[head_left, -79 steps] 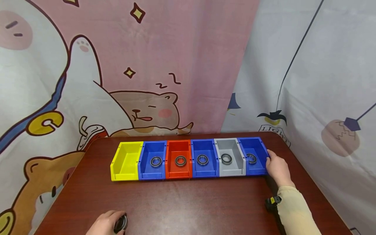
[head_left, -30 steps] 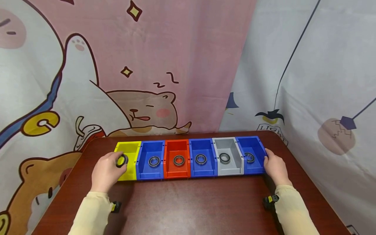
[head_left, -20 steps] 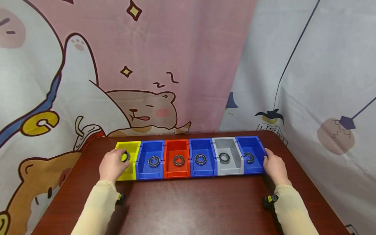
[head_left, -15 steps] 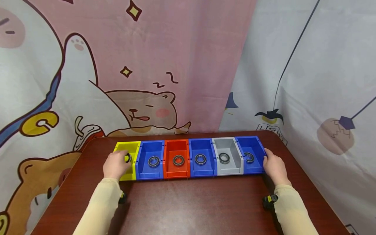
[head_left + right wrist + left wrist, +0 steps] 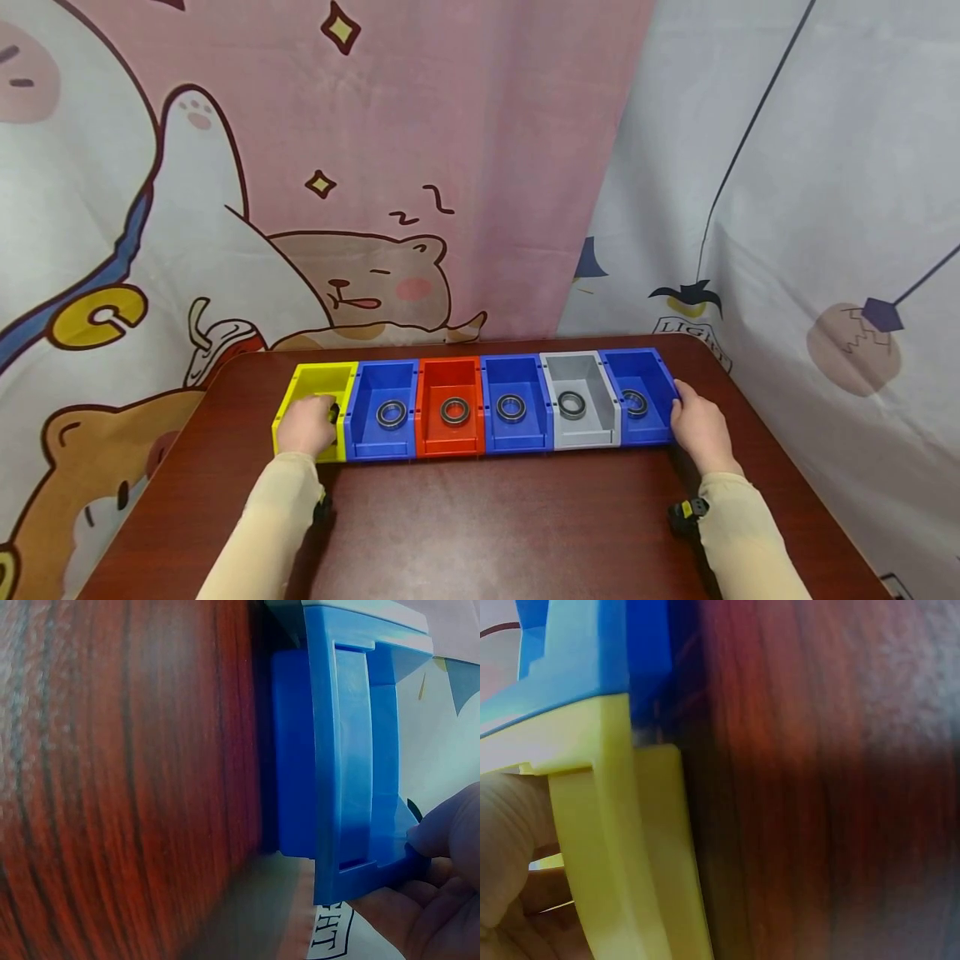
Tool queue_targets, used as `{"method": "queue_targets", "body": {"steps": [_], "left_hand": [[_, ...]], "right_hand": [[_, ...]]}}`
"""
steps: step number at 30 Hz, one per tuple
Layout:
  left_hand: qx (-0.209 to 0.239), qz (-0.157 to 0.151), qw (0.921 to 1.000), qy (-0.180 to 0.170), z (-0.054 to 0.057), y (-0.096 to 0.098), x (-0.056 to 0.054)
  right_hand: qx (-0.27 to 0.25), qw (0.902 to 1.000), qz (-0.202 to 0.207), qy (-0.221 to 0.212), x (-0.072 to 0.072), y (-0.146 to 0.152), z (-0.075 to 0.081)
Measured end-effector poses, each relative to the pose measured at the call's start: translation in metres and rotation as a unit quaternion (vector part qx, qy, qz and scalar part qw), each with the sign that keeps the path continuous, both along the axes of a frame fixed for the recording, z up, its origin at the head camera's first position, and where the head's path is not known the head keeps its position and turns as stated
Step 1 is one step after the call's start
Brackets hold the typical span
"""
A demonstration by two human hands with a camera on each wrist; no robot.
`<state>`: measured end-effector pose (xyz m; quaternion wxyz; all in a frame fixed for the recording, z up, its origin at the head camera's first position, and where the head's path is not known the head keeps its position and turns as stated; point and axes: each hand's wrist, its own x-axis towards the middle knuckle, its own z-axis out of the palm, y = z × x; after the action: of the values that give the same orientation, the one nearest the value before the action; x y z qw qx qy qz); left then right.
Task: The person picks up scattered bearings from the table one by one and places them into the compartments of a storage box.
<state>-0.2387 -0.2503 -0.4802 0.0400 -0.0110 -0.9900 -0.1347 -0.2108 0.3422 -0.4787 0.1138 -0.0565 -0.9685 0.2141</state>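
My left hand (image 5: 306, 425) reaches down into the yellow bin (image 5: 322, 379) at the row's left end. It pinches a ball bearing (image 5: 333, 412), of which only a dark edge shows beside the fingers. In the left wrist view, the bin's front wall (image 5: 619, 855) hides the bearing, and part of the hand (image 5: 506, 862) appears behind that wall. At the other end, my right hand (image 5: 703, 427) grips the outer side wall of a blue bin (image 5: 641, 367). The thumb lies on the inner side of that wall and the other fingers outside, as the right wrist view shows (image 5: 442, 862).
Between the end bins stand a blue bin (image 5: 388, 379), a red bin (image 5: 450, 375), another blue bin (image 5: 512, 375) and a grey bin (image 5: 573, 371). One bearing lies in each, and one more bearing (image 5: 635, 403) in the right end bin. The brown table (image 5: 480, 525) extends in front; a printed curtain (image 5: 525, 167) hangs behind.
My left hand has carried the bearing from the table's near left up to the yellow bin, then lowered it inside. My right hand has kept its grip on the blue bin.
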Motion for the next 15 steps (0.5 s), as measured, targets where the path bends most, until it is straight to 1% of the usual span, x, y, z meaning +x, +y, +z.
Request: {"method": "queue_targets", "body": {"steps": [4,10,15], "left_hand": [[0.003,0.005,0.9999,-0.016,-0.0019,-0.0001,-0.0015],[0.011,0.019,0.9987,-0.046,0.0022,0.0032,-0.0008],[0.012,0.018,0.9985,-0.051,0.0049,0.0044,-0.0006]], "right_hand": [[-0.002,1.0000,-0.001,-0.007,-0.0005,0.0006,0.0006],[-0.002,1.0000,0.000,-0.009,0.0003,-0.0003,0.0011],[-0.004,1.0000,0.001,-0.005,0.0009,-0.0003,0.0014]]}}
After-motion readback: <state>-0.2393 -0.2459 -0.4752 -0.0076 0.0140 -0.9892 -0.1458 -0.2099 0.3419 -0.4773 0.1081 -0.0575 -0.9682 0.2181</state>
